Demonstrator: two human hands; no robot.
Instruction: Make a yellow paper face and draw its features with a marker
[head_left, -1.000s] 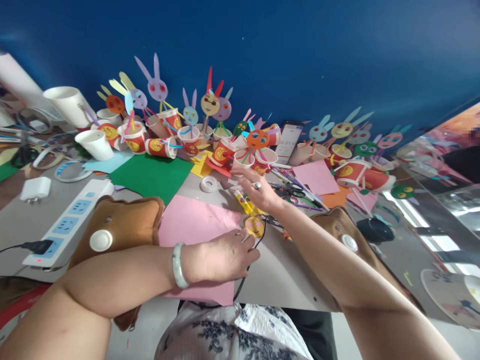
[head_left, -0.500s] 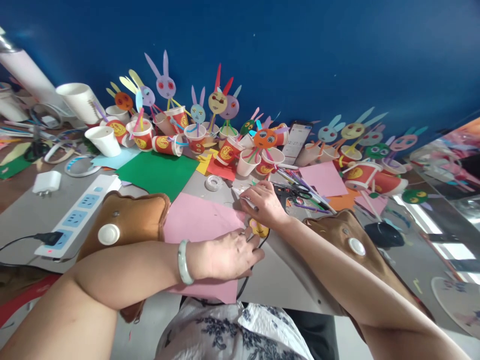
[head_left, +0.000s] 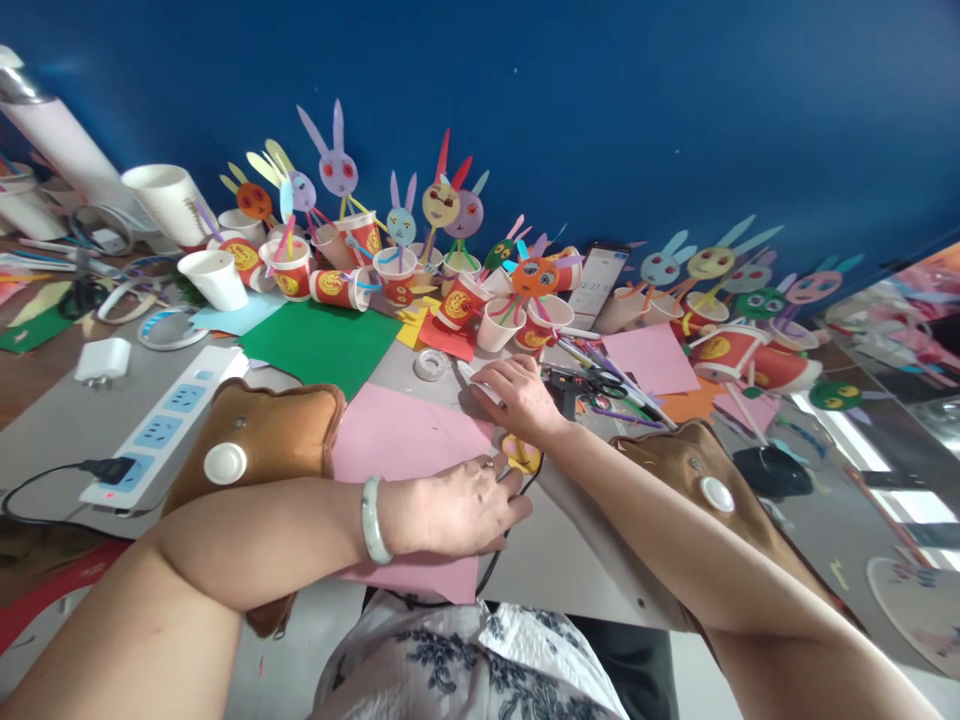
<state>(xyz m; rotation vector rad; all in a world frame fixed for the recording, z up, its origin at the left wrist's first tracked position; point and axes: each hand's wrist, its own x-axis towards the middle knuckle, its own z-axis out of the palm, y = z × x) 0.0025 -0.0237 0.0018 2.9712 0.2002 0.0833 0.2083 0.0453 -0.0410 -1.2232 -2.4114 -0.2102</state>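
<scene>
At the far left of the grey tabletop [head_left: 45, 410] a stack of white paper cups [head_left: 169, 205] leans near the blue wall [head_left: 600, 120]. Nearer the person lie a white plastic charger [head_left: 103, 360] and a long white power strip with blue sockets [head_left: 169, 425], a black plug in its near end. Beside the strip sits a brown, padded pouch with a round white stopper [head_left: 274, 430], and beyond it a sheet of dark green paper [head_left: 322, 342].

The large pink paper sheet [head_left: 409, 425] comes next, under the person's left hand [head_left: 466, 510], which wears a pale green bangle [head_left: 370, 525]. Its fingers bend downward over the sheet's right edge; whether they grip anything cannot be told.

A flat yellow paper face [head_left: 520, 453] lies between the hands, just beyond the left fingertips. A roll of clear tape [head_left: 431, 376] rests farther back. The right hand [head_left: 521, 398] has its fingers bent, a slender white object [head_left: 466, 371] showing by their tips; whether they close on it cannot be told.

Black-handled scissors [head_left: 604, 383] lie right of that hand; farther right are a second brown pouch [head_left: 667, 460] and a black computer mouse [head_left: 772, 470].
</scene>
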